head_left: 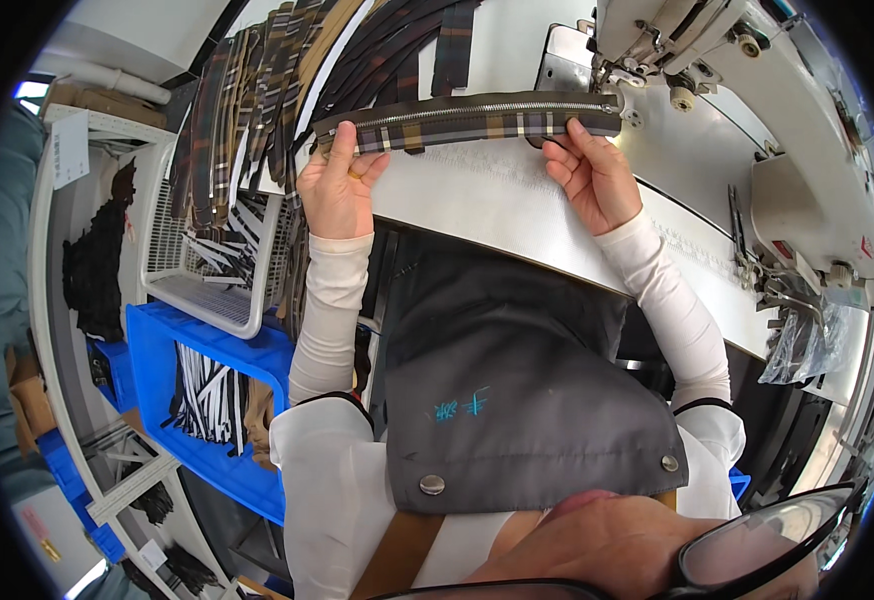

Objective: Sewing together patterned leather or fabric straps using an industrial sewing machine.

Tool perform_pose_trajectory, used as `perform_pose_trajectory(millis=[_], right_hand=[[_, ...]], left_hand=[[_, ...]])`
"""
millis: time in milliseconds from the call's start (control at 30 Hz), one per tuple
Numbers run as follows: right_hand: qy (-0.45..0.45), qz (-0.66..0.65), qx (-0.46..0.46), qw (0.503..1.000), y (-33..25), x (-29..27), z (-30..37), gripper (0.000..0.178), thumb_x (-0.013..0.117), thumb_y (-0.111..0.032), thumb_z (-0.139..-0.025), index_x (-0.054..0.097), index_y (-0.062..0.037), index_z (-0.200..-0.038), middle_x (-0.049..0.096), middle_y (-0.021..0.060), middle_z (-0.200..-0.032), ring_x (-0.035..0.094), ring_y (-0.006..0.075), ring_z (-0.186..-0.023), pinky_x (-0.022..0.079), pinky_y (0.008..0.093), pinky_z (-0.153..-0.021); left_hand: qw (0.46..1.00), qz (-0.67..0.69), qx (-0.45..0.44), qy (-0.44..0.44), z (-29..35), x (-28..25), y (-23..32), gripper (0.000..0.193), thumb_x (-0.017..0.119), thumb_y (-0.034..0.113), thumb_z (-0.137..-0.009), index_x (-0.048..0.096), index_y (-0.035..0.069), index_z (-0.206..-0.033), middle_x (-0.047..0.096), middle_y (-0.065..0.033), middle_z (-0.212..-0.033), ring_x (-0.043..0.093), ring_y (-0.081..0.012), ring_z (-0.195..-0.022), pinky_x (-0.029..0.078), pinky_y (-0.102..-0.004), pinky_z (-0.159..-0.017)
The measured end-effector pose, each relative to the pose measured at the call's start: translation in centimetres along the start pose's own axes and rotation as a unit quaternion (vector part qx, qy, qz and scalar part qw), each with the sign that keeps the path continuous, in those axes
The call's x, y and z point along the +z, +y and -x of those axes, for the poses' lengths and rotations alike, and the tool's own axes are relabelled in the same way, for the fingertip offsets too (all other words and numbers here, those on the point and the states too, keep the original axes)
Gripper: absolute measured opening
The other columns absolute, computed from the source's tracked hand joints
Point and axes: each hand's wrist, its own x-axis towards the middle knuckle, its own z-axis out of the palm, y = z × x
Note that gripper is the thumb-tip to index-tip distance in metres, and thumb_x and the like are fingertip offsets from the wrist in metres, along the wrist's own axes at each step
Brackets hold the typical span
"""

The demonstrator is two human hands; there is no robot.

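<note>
Between my two hands stretches a dark zipper strip [472, 107] with metal teeth and a plaid fabric band along its near edge. My left hand [340, 190] pinches its left end, thumb on top. Toward the other end, my right hand [594, 172] grips the strip between thumb and fingers, its lower fingers curled. The strip's right end lies beside the needle area of a white sewing machine [722, 75]. Below the strip is the white work table [477, 205].
Plaid and dark fabric strips [247, 110] hang at the table's left end over a white basket [257, 318]. A blue crate [147, 350] holds black and white strips. Scissors [735, 215] and a clear plastic bag [807, 345] are at the right.
</note>
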Motion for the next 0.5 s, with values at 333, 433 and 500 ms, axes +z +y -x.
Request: perform_pose_trajectory(millis=[333, 433, 500], right_hand=[[0.011, 0.189, -0.025, 0.982, -3.0, -1.7, -1.3, 0.028, 0.055, -0.019, -0.094, 0.057, 0.0053, -0.109, 0.066, 0.0138, -0.097, 0.067, 0.0158, -0.070, 0.055, 0.0227, -0.060], [0.027, 0.371, -0.041, 0.927, -4.3, -2.5, -0.1, 0.039, 0.054, -0.021, -0.095, 0.051, 0.0046, -0.124, 0.066, 0.0135, -0.108, 0.066, 0.0120, -0.074, 0.053, 0.0201, -0.062], [0.034, 0.461, -0.139, 0.876, -4.7, -3.3, 1.5, 0.035, 0.056, -0.021, -0.093, 0.057, 0.0038, -0.118, 0.067, 0.0124, -0.102, 0.065, 0.0109, -0.075, 0.052, 0.0211, -0.063]], left_hand=[[0.936, -0.173, -0.265, -0.156, 9.0, 0.6, -1.0, 0.020, 0.064, 0.006, -0.086, 0.065, -0.006, -0.102, 0.068, -0.0093, -0.091, 0.065, -0.0118, -0.076, 0.053, -0.0240, -0.067], [0.925, -0.107, -0.316, -0.180, 11.9, 2.1, -3.8, 0.018, 0.064, 0.003, -0.086, 0.065, -0.005, -0.102, 0.068, -0.0083, -0.092, 0.063, -0.0098, -0.078, 0.050, -0.0208, -0.068], [0.925, -0.093, -0.313, -0.195, 12.2, 2.4, -4.5, 0.018, 0.064, 0.002, -0.086, 0.065, -0.004, -0.103, 0.069, -0.0078, -0.092, 0.063, -0.0089, -0.078, 0.050, -0.0204, -0.067]])
